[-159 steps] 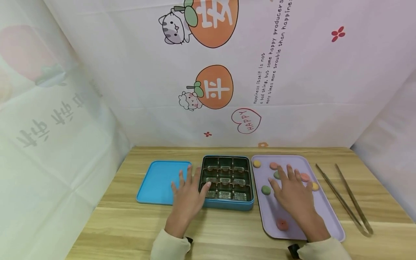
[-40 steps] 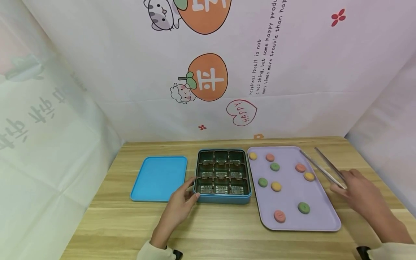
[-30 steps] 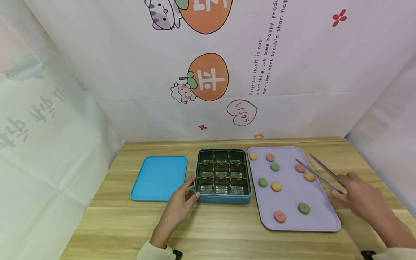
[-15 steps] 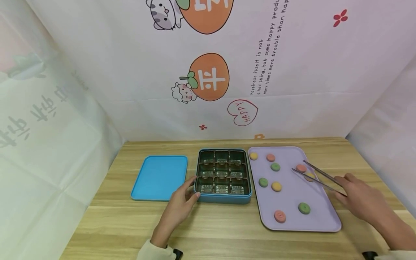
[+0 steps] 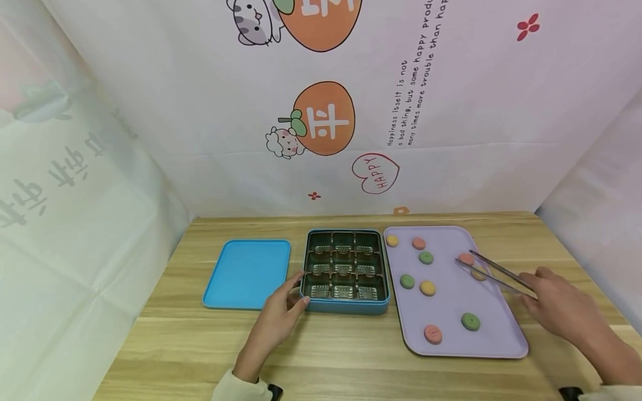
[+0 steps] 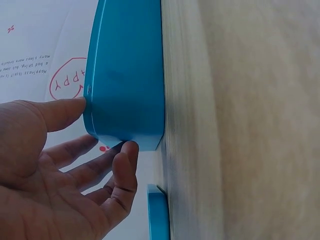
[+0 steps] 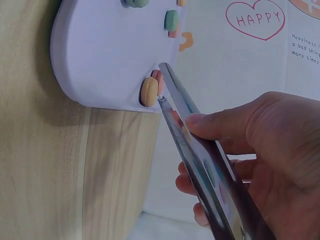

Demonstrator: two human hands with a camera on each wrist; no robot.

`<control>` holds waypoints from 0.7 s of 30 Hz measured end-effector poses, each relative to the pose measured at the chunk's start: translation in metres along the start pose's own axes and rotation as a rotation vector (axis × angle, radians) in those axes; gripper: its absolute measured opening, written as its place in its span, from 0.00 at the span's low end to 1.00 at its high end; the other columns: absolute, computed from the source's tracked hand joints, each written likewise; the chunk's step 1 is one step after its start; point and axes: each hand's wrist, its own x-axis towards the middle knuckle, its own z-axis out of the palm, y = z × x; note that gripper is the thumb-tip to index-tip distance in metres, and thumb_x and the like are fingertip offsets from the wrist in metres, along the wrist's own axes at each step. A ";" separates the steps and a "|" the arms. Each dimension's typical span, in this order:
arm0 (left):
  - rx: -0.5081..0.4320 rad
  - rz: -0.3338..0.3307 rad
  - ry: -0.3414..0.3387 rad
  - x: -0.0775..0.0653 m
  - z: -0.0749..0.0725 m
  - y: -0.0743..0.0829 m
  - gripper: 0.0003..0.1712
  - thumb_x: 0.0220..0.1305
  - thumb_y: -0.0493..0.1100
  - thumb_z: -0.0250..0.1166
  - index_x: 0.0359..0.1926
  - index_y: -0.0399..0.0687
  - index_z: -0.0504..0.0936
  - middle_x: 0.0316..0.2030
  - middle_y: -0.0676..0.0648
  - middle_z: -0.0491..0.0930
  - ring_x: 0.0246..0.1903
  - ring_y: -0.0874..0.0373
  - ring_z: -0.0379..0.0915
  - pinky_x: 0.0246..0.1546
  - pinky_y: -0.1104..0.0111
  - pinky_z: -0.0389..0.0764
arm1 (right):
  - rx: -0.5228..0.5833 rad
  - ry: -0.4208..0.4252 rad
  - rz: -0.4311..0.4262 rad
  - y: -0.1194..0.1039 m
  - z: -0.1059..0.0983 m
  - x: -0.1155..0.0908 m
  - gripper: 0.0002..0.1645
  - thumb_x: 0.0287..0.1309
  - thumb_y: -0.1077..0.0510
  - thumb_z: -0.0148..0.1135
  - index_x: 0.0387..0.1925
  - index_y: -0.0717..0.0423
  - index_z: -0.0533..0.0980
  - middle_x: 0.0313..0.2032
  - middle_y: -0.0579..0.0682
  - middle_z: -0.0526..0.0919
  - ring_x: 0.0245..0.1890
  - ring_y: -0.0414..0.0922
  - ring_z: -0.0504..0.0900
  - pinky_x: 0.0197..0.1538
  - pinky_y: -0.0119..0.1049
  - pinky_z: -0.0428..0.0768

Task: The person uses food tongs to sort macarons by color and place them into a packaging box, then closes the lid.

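My left hand [image 5: 278, 314] holds the front left corner of a blue tin box [image 5: 346, 307], thumb on the front and fingers along the left side. A dark plastic insert [image 5: 343, 272] divides the box into vacant compartments. My right hand [image 5: 562, 303] grips metal tongs [image 5: 501, 270], their arms apart. The tips reach over the purple tray [image 5: 451, 301], one on either side of a pink macaron [image 5: 466, 258]; whether they touch it I cannot tell. A yellow macaron [image 7: 149, 92] lies beside the pink one, partly behind the tongs in the head view.
More macarons lie scattered on the tray, such as a green one [image 5: 470, 321], a pink one [image 5: 433, 334] and a yellow one [image 5: 427, 288]. The blue lid [image 5: 246, 273] rests left of the box. A printed cloth [image 5: 251, 189] hangs behind the wooden table [image 5: 351, 356].
Both hands first lay spread over box and tray. Since then my right hand has picked up the tongs and swung their tips left, over the pink macaron. My left hand has taken the box corner.
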 end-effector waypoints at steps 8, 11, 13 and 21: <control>-0.003 0.000 -0.002 0.000 0.000 0.000 0.35 0.75 0.41 0.66 0.78 0.49 0.68 0.57 0.38 0.82 0.35 0.59 0.79 0.29 0.67 0.78 | 0.003 -0.016 0.000 -0.002 -0.001 0.001 0.15 0.57 0.65 0.71 0.46 0.66 0.80 0.31 0.56 0.75 0.26 0.47 0.72 0.23 0.46 0.72; -0.001 0.004 -0.001 0.001 0.000 -0.001 0.35 0.75 0.41 0.66 0.78 0.48 0.67 0.58 0.38 0.82 0.36 0.58 0.79 0.29 0.67 0.78 | -0.007 -0.006 -0.011 -0.002 0.001 0.000 0.12 0.57 0.66 0.69 0.43 0.63 0.80 0.31 0.54 0.75 0.26 0.46 0.72 0.22 0.47 0.72; 0.003 0.004 0.000 0.001 0.000 -0.001 0.35 0.75 0.42 0.66 0.78 0.49 0.67 0.57 0.38 0.82 0.36 0.59 0.79 0.30 0.68 0.78 | -0.010 0.003 -0.014 -0.002 0.002 -0.001 0.11 0.58 0.66 0.67 0.43 0.62 0.79 0.30 0.54 0.74 0.25 0.46 0.72 0.21 0.47 0.72; 0.001 -0.009 -0.003 0.001 0.001 -0.002 0.35 0.76 0.42 0.65 0.79 0.51 0.66 0.64 0.36 0.79 0.37 0.59 0.80 0.28 0.67 0.79 | -0.009 -0.017 -0.009 -0.002 0.004 -0.001 0.12 0.60 0.67 0.66 0.46 0.65 0.79 0.31 0.55 0.74 0.26 0.46 0.72 0.21 0.44 0.71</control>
